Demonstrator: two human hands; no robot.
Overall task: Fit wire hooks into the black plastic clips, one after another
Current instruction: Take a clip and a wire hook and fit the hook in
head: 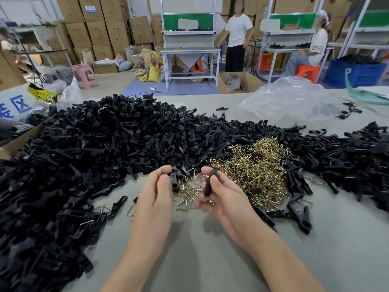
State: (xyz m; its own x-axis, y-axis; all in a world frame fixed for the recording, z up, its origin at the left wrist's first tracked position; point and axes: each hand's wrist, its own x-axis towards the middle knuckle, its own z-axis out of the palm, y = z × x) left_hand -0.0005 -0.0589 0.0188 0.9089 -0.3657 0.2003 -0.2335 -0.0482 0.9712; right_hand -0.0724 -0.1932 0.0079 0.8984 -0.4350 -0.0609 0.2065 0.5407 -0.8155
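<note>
Fingers (163, 170) of the left hand (154, 199) are curled round a black plastic clip (174, 182), which stands roughly upright in the grip. The right hand (225, 203) pinches a second clip (208, 185) between thumb and forefinger, with the piece tilted slightly. Its lower fingers are curled in, perhaps over a wire hook or two, though that spot is too blurred to be sure. The two hands are near each other but apart, and both are above the grey surface (200, 256).

Beneath and between them lie loose brass-coloured hooks. The main heap of wire hooks (254, 169) sits just beyond the right hand. A large pile of black clips (94, 148) spreads across the left side of the surface and curves behind the hooks. A smaller pile of clips (349, 150) lies to the right. A crumpled clear plastic bag (292, 100) rests at the far right of the surface. Beyond it are a white workbench (189, 51), stacked cardboard boxes (101, 32), a standing person (237, 39) and a seated person (311, 51).
</note>
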